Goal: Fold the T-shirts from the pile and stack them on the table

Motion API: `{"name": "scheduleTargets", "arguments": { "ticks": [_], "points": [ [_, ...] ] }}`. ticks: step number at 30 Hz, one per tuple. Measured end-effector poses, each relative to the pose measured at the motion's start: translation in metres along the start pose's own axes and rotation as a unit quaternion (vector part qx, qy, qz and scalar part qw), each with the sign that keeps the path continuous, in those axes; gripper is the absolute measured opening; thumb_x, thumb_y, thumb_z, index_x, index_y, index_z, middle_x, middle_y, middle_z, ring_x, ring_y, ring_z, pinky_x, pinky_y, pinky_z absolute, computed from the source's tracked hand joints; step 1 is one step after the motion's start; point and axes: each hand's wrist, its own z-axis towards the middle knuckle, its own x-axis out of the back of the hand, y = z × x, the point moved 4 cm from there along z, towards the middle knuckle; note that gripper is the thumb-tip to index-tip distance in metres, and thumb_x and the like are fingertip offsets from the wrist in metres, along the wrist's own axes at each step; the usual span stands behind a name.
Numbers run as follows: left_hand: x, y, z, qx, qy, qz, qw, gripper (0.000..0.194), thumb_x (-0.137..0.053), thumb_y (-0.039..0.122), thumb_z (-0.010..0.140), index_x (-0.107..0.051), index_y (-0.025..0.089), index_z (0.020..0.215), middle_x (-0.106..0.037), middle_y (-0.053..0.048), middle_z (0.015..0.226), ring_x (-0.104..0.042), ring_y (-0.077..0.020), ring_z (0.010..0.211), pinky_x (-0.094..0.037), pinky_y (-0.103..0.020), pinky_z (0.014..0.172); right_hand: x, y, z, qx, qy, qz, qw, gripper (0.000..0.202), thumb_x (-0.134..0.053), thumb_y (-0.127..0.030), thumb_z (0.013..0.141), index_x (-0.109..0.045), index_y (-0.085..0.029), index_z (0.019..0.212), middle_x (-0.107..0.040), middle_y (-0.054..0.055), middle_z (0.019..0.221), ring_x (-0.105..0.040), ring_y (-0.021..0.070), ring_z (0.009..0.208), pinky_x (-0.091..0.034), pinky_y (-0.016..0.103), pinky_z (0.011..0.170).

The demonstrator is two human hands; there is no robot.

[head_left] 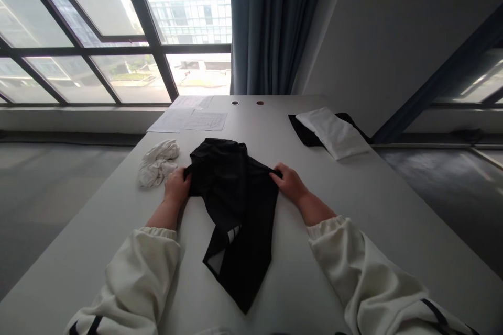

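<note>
A black garment [245, 204] lies partly bunched on the white table [322, 293], its lower end coming to a point toward me. Which kind of garment it is, I cannot tell. My left hand [176, 186] pinches its left edge, and my right hand [288, 182] grips a corner on the right side, so the cloth spans between them. Near the lower left fold a small white mark and a pale grey patch show. Just beyond my left hand sits a crumpled white cloth [158, 163].
At the back right, a folded white cloth [332, 131] rests on a black cloth [305, 133]. Paper sheets [204, 120] lie at the back left. Two round holes [260, 103] pierce the far end of the table. Behind stand a blue-grey curtain [271, 26] and windows.
</note>
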Motion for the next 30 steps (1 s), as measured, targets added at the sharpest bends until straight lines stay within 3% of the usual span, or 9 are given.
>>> {"name": "scheduleTargets", "arguments": {
  "ticks": [3, 6, 9, 11, 14, 19, 22, 25, 30],
  "points": [
    [0.000, -0.004, 0.011, 0.009, 0.014, -0.003, 1.000, 0.039, -0.044, 0.040, 0.104, -0.066, 0.018, 0.127, -0.071, -0.016, 0.124, -0.063, -0.0338, 0.119, -0.047, -0.042, 0.097, 0.057, 0.029, -0.057, -0.060, 0.051, -0.009, 0.997, 0.021, -0.060, -0.043, 0.095, -0.058, -0.024, 0.087, -0.063, -0.001, 0.077, -0.059, 0.0186, 0.071, -0.047, 0.030, 0.072],
    [-0.002, 0.007, 0.023, -0.015, 0.018, -0.014, 1.000, 0.039, -0.046, 0.038, 0.103, -0.068, 0.018, 0.128, -0.070, -0.017, 0.126, -0.061, -0.0355, 0.121, -0.045, -0.046, 0.101, 0.107, 0.047, -0.126, -0.119, 0.075, -0.044, 0.989, 0.025, -0.060, -0.046, 0.093, -0.054, -0.025, 0.080, -0.056, -0.003, 0.068, -0.054, 0.0174, 0.062, -0.044, 0.030, 0.063],
    [0.000, 0.026, 0.031, -0.043, 0.065, -0.037, 0.996, 0.037, -0.051, 0.034, 0.101, -0.070, 0.022, 0.130, -0.066, -0.016, 0.134, -0.057, -0.0368, 0.125, -0.042, -0.050, 0.104, 0.135, 0.045, -0.183, -0.130, 0.052, -0.047, 0.989, 0.027, -0.061, -0.046, 0.093, -0.056, -0.025, 0.078, -0.056, -0.003, 0.068, -0.054, 0.0175, 0.062, -0.044, 0.029, 0.062],
    [0.005, 0.039, 0.030, -0.054, 0.116, -0.051, 0.990, 0.038, -0.053, 0.034, 0.100, -0.068, 0.024, 0.133, -0.064, -0.015, 0.138, -0.056, -0.0374, 0.127, -0.042, -0.051, 0.105, 0.144, 0.035, -0.203, -0.103, 0.054, -0.026, 0.993, 0.026, -0.060, -0.045, 0.094, -0.058, -0.025, 0.079, -0.061, 0.000, 0.076, -0.059, 0.0194, 0.072, -0.049, 0.031, 0.071],
    [0.008, 0.061, 0.017, -0.109, 0.116, -0.077, 0.984, 0.037, -0.049, 0.038, 0.103, -0.070, 0.022, 0.128, -0.069, -0.013, 0.129, -0.062, -0.0344, 0.120, -0.044, -0.048, 0.102, 0.145, 0.024, -0.209, -0.085, 0.029, 0.045, 0.995, 0.031, -0.057, -0.048, 0.097, -0.060, -0.024, 0.078, -0.067, 0.005, 0.089, -0.063, 0.0226, 0.085, -0.052, 0.034, 0.083],
    [-0.004, 0.107, -0.038, -0.276, -0.053, -0.109, 0.953, 0.041, -0.040, 0.045, 0.108, -0.073, 0.027, 0.123, -0.074, -0.007, 0.123, -0.069, -0.0252, 0.112, -0.048, -0.037, 0.099, 0.142, 0.036, -0.194, -0.156, -0.002, 0.162, 0.974, 0.046, -0.047, -0.058, 0.102, -0.059, -0.022, 0.074, -0.065, 0.004, 0.079, -0.061, 0.0225, 0.078, -0.051, 0.034, 0.077],
    [-0.008, 0.124, -0.072, -0.243, -0.071, -0.070, 0.965, 0.042, -0.043, 0.049, 0.107, -0.071, 0.030, 0.132, -0.071, -0.009, 0.131, -0.067, -0.0280, 0.117, -0.048, -0.042, 0.103, 0.142, 0.044, -0.186, -0.165, 0.011, 0.160, 0.973, 0.044, -0.051, -0.059, 0.099, -0.063, -0.022, 0.077, -0.068, 0.005, 0.081, -0.063, 0.0237, 0.083, -0.053, 0.035, 0.081],
    [-0.009, 0.135, -0.091, -0.241, -0.079, -0.058, 0.966, 0.040, -0.044, 0.051, 0.107, -0.074, 0.031, 0.125, -0.064, -0.010, 0.145, -0.059, -0.0315, 0.132, -0.043, -0.052, 0.113, 0.136, 0.042, -0.179, -0.145, -0.031, 0.124, 0.981, 0.035, -0.056, -0.054, 0.096, -0.072, -0.022, 0.094, -0.073, 0.007, 0.096, -0.067, 0.0252, 0.093, -0.055, 0.037, 0.088],
    [-0.023, 0.131, -0.078, -0.244, -0.089, -0.034, 0.965, 0.042, -0.040, 0.049, 0.109, -0.072, 0.021, 0.105, -0.056, -0.015, 0.156, -0.049, -0.0346, 0.146, -0.036, -0.066, 0.119, 0.121, 0.026, -0.174, -0.058, -0.079, 0.046, 0.994, 0.042, -0.066, -0.045, 0.094, -0.073, -0.026, 0.131, -0.064, 0.012, 0.143, -0.062, 0.0302, 0.129, -0.050, 0.046, 0.110]
  ]
}}
